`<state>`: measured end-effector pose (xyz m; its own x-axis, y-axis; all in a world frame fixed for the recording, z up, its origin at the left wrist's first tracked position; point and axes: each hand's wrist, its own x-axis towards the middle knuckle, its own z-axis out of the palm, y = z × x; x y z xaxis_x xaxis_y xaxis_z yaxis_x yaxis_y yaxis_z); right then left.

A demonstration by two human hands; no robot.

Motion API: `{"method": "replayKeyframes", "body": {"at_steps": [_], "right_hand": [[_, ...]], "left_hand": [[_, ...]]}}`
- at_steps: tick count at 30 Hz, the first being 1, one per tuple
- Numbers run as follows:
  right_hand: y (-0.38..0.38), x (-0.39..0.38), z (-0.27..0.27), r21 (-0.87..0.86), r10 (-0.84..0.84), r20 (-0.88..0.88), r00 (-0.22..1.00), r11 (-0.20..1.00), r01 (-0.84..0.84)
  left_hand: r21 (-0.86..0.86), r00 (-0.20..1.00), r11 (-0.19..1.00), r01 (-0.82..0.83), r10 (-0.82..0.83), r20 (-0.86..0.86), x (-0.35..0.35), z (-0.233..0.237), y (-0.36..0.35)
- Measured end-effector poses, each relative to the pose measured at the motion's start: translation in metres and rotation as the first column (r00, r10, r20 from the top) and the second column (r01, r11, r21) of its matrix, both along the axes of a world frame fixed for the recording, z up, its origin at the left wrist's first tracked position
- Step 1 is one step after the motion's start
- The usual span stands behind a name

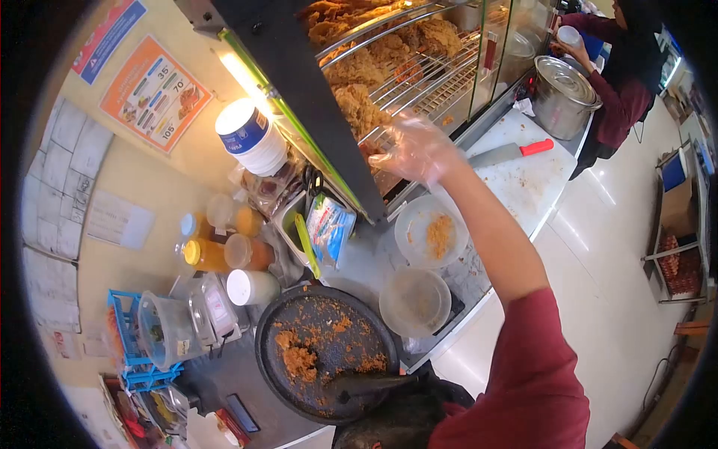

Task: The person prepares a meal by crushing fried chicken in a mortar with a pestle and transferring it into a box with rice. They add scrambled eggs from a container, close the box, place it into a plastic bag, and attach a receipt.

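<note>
My right hand (421, 150), in a clear plastic glove, reaches to the open side of a lit display case. Its fingers look apart, slightly blurred, close to the fried chicken (357, 110) on the wire rack (419, 87). I see nothing plainly held in it. Below my forearm stand two clear plastic bowls: one (410, 217) has orange-brown crumbs inside, the other (416, 303) looks cloudy. A dark stone mortar (269, 374) holds crushed brown fried pieces (297, 358), with a stone pestle (370, 384) resting across its rim. My left hand is out of sight.
A knife with a red handle (537, 147) lies on a white cutting board (516, 183). Beyond it are a steel pot (562, 97) and another person (617, 97) holding a white cup (569, 36). Jars (206, 255), stacked paper bowls (250, 138) and a blue basket (127, 329) line the wall.
</note>
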<state>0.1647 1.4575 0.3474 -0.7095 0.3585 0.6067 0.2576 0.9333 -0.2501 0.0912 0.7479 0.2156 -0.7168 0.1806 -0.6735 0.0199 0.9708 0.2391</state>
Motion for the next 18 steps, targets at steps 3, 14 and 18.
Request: {"method": "replayKeyframes", "body": {"at_steps": [3, 14, 18], "right_hand": [[-0.012, 0.028, 0.003, -0.395, -0.228, -0.137, 0.964, 0.905, 0.158], [-0.043, -0.012, 0.094, -0.528, -0.181, 0.134, 0.974, 0.819, 0.225], [-0.043, -0.024, 0.074, -0.346, -0.178, -0.161, 0.971, 0.931, 0.113]], "left_hand": [[-0.027, 1.000, 1.000, -0.004, 0.005, 0.004, 0.005, 0.002, 0.007], [-0.051, 1.000, 0.999, -0.005, 0.004, -0.001, 0.030, 0.003, 0.013], [-0.048, 1.000, 0.998, -0.027, 0.028, 0.010, 0.042, -0.002, -0.002]]}}
